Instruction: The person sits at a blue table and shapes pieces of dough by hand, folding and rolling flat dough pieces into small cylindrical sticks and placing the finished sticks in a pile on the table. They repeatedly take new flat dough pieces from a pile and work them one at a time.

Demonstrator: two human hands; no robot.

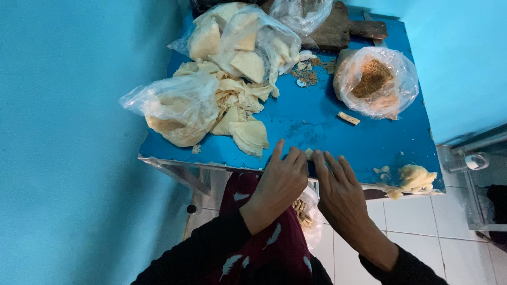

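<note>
- Two hands meet at the near edge of the blue bench (327,132): your left hand (277,182) and right hand (338,190) lie palm down, fingers stretched flat and close together, with a small pale roll (308,153) at their fingertips. You cannot tell whether either hand grips it.
- A clear bag (377,82) at the right of the bench holds brown crumbly filling.
- Another clear bag (248,42) at the back left holds pale folded pastry sheets; a third bag (174,108) nearer you holds more of them.
- Loose pastry sheets (240,113) lie between those two bags, spilling onto the bench.
- One small finished roll (348,118) lies alone just below the filling bag.
- A lump of pale dough (416,178) sits at the right near corner.
- Below the bench edge, between your wrists, a bag of rolls (305,211) is mostly hidden.
- A dark wooden board (343,26) at the back is cut off by the frame and partly covered by another clear bag.
</note>
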